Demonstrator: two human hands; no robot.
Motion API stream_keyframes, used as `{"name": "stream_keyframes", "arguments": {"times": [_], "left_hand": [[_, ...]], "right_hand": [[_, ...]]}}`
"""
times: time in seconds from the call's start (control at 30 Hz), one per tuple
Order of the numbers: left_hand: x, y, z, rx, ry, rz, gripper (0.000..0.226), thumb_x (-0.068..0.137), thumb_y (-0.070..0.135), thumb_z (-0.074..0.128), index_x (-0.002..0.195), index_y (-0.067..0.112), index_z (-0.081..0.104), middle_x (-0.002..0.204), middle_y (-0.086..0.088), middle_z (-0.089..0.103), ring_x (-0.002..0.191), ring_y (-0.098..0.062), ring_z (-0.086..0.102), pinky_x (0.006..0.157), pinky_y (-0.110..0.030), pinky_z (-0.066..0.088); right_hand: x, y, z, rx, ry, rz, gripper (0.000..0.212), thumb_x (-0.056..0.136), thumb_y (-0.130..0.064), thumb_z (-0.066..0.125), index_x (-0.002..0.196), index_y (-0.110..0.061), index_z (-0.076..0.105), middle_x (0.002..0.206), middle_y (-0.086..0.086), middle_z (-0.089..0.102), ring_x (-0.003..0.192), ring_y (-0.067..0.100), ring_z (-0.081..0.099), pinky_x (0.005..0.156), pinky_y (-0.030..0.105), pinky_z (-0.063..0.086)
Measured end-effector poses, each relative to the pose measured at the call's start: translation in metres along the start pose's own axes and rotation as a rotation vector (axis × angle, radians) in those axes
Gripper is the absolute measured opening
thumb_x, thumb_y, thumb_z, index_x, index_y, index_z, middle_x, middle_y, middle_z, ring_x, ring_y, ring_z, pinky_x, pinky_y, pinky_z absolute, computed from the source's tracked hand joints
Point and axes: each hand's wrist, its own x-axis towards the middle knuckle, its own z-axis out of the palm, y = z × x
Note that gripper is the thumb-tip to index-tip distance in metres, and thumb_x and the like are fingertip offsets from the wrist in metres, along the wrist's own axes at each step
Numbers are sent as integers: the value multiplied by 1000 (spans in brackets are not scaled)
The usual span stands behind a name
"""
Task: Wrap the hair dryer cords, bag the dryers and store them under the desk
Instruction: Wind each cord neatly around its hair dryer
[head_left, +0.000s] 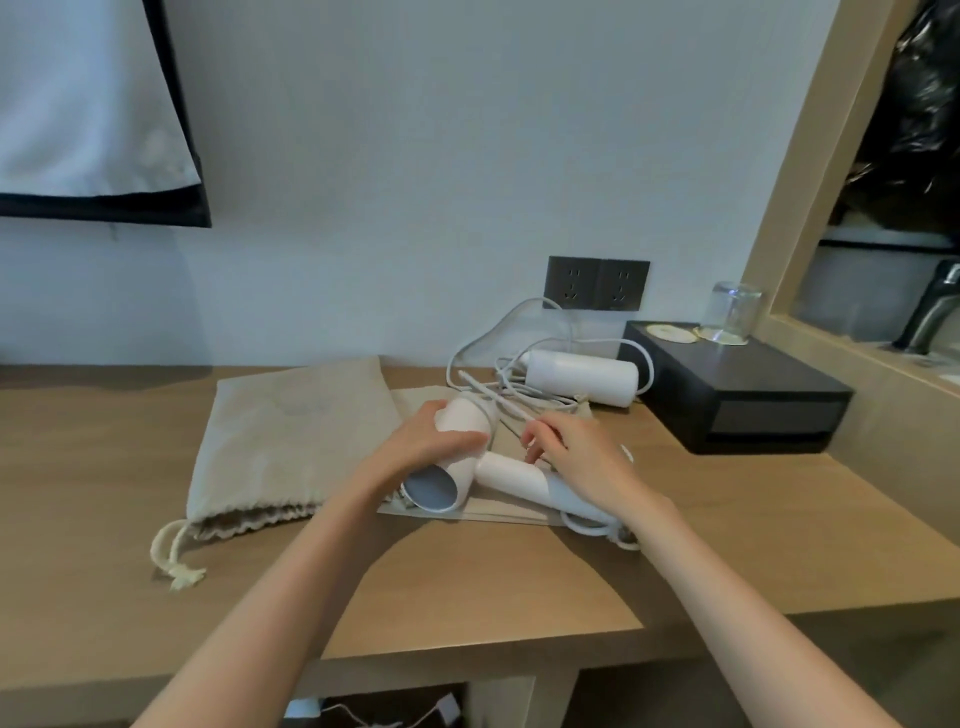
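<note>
One dryer (464, 470) lies clasped under left grip (431, 441).

Two bare arms, one person. Left forearm (291, 582) runs from the bottom edge, lower left, up to frame centre; bare skin all along, wrist bare too. Right forearm (737, 597) runs from the lower right corner; also bare to the wrist. Left hand (431, 441) and right hand (576, 457) bare. Fingers (537, 434) slim; nail detail too blurred to tell. Both forearms slender, smooth.
</note>
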Motion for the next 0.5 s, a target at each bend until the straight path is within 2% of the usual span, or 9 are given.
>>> {"name": "stream_keyframes", "arguments": {"times": [0.07,0.17,0.23,0.3,0.37,0.43,0.5], "left_hand": [[9,3,-4,67,-66,-14,77,68,48,74,132,22,39,122,2,51,97,-17,54,67,-25,41],[18,6,-8,42,-109,-55,56,74,42,74,113,19,41,107,1,57,87,-19,61,64,-27,48],[25,5,-9,44,-146,-107,52,73,44,74,110,15,54,94,-4,66,74,-20,65,61,-27,51],[29,5,-11,64,-180,-159,56,66,52,74,104,14,59,89,-9,70,70,-23,67,64,-29,52],[33,2,-11,116,-188,-166,65,55,59,70,101,13,60,88,-9,70,71,-23,69,66,-30,52],[35,-1,-10,116,-180,-156,69,51,61,67,101,12,61,85,-9,70,70,-22,69,63,-29,52],[36,-3,-10,85,-150,-154,69,52,60,68,101,12,61,85,-7,70,68,-21,69,58,-27,51]], "right_hand": [[3,7,-5,47,91,40,25,100,-29,37,93,-25,60,76,-11,68,68,5,59,70,38,51],[10,17,-11,-32,246,76,27,101,-34,36,95,-26,61,71,-7,64,64,8,57,61,34,50],[15,25,-11,-193,342,75,28,100,-36,38,94,-25,63,71,-7,62,63,8,56,50,25,41],[21,33,-9,-239,405,72,24,98,-34,45,93,-23,66,72,-7,60,66,10,56,49,19,35],[28,46,-5,-187,371,76,20,95,-30,53,99,-22,71,79,-7,60,74,9,55,57,19,41],[34,57,0,-159,209,86,19,91,-28,60,104,-23,72,96,-5,60,91,13,54,74,27,47],[36,61,5,-154,89,115,19,88,-26,64,105,-24,72,107,-2,57,103,18,50,85,32,45]]}}
